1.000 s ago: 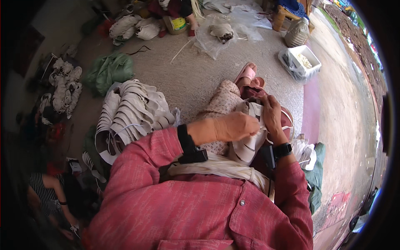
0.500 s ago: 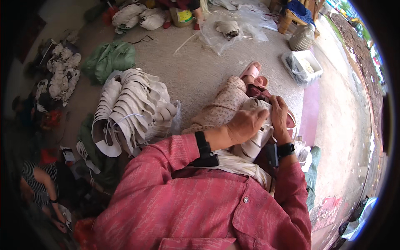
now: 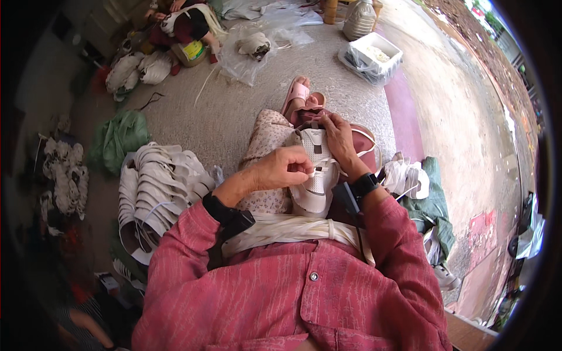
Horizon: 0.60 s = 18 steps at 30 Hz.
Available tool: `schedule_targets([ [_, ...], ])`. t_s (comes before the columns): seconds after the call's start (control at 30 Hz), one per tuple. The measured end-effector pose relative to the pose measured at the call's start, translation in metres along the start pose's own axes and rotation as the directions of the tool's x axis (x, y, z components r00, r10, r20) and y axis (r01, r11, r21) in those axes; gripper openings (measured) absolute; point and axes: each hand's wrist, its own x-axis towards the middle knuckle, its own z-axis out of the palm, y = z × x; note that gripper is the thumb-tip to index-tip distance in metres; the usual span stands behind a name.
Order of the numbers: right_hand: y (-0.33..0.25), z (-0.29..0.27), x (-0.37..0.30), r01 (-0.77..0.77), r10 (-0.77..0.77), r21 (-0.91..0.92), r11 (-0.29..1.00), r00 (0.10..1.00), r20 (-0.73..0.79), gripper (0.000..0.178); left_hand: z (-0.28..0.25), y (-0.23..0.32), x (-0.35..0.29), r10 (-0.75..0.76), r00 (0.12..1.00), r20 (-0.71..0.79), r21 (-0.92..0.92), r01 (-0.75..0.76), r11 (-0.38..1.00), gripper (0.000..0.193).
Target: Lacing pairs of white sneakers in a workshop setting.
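Note:
On my lap lies a white shoe upper [image 3: 311, 193] with small perforations and dark gaps down its front. My left hand [image 3: 285, 166] is closed in a pinch over the shoe's left side, at what looks like a white lace. At the shoe's far end my right hand [image 3: 339, 139] has its fingers bent round the edge, gripping it. A white lace [image 3: 364, 144] loops out to the right of that hand. Across my waist rests a bundle of long white laces [image 3: 275, 229]. The tips of both hands' fingers are partly hidden.
A large stack of white shoe uppers [image 3: 167, 181] stands to my left, with a green sack [image 3: 123, 137] behind it. More uppers [image 3: 407, 175] and a green cloth [image 3: 433, 202] lie at right. Ahead are a white bin [image 3: 372, 58], a plastic jug [image 3: 359, 20] and a seated co-worker [image 3: 187, 26].
My left hand has drawn back from the shoe's top toward its left side, now pinching. My right hand stays at the far end. The view has turned rightward.

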Motion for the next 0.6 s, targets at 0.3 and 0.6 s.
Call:
schedule_targets([
  [0.3, 0.018, 0.001, 0.008, 0.001, 0.000, 0.043, 0.999, 1.000, -0.024, 0.025, 0.020, -0.006, -0.001, 0.414, 0.877, -0.245, 0.712, -0.127, 0.691, 0.015],
  [0.6, 0.010, -0.005, 0.007, -0.060, 0.062, -0.049, 0.997, 0.997, 0.037, 0.025, 0.035, 0.013, -0.019, 0.540, 0.836, -0.096, 0.706, -0.325, 0.630, 0.030],
])
